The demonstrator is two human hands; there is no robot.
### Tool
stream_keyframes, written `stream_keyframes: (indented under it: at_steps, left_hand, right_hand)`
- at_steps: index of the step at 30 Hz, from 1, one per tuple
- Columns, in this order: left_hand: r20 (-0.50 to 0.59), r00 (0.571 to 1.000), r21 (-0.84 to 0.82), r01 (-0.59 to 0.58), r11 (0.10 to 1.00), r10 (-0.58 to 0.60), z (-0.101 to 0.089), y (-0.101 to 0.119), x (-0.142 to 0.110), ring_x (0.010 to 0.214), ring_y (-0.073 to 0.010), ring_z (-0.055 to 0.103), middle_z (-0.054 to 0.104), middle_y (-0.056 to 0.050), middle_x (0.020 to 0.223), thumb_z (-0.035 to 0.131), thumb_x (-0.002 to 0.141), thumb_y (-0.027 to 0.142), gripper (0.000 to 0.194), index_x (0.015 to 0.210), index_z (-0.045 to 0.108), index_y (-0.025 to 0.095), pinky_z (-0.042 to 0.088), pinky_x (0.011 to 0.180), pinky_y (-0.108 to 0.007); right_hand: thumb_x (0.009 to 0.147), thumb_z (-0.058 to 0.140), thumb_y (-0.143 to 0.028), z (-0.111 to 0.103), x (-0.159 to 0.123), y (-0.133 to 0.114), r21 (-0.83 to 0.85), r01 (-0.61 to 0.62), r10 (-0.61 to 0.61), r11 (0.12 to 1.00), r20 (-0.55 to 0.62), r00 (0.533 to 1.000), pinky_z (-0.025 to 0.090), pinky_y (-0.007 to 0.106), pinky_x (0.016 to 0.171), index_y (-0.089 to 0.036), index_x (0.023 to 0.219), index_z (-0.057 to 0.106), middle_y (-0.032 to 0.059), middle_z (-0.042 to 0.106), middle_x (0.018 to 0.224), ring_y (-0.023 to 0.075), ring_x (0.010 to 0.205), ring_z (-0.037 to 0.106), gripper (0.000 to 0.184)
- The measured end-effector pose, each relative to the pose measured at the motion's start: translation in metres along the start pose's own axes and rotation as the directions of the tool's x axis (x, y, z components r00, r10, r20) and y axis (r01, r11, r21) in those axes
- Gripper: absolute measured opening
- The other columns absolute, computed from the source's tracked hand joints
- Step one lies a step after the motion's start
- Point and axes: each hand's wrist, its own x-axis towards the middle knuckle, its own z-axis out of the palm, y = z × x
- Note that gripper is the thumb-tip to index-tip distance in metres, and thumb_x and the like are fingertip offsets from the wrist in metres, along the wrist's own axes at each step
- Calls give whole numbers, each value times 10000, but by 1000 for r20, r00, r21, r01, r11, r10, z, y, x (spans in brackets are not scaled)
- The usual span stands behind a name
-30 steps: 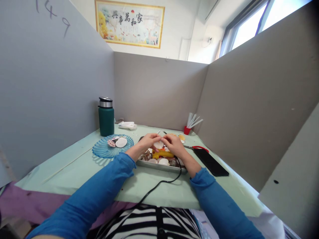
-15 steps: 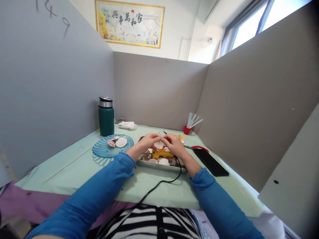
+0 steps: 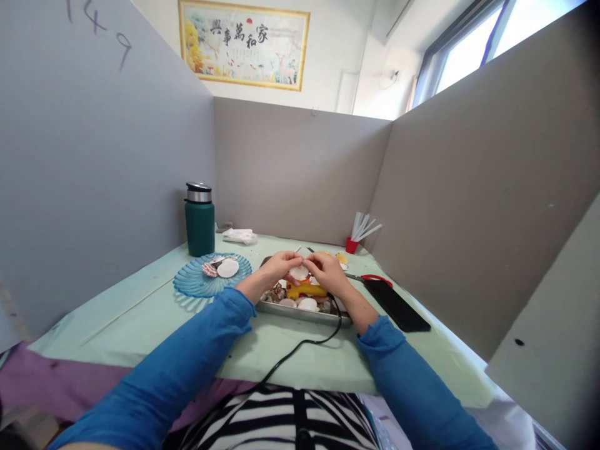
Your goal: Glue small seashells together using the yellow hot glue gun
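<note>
left grip (image 3: 277,269) and right grip (image 3: 329,274) pinch white shell (image 3: 299,273) (yellow tool (image 3: 307,290), crowded tray (image 3: 304,315) beneath; blue plate (image 3: 191,283) beside)

Handwritten "4" and "9" are showing on the grey panel (image 3: 107,156) at ten o'clock; "興事萬和家" is running across the poster (image 3: 244,65) at eleven.

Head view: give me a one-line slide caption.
Left grip and right grip meet at a pale shell over a metal tray holding more shells and a yellow corded tool.

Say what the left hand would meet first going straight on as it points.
The left hand would likely meet the right hand first, close ahead; whether they touch is unclear.
</note>
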Motion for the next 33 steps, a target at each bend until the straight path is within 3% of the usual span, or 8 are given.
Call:
stream_keyframes:
  at_steps: [33]
  left_hand:
    - [-6, 1000, 14, 11, 1000, -11, 2, 3, -1, 651, -102, 530, 505, -33, 791, 708, 699, 384, 312, 788, 632, 95, 528, 475, -221]
  right_hand:
    - [879, 515, -368, 1, 0, 3, -12, -2, 2, 1000, 16, 1000, 335, 231, 572, -178, 728, 618, -5, 594, 634, 114, 584, 495, 264]
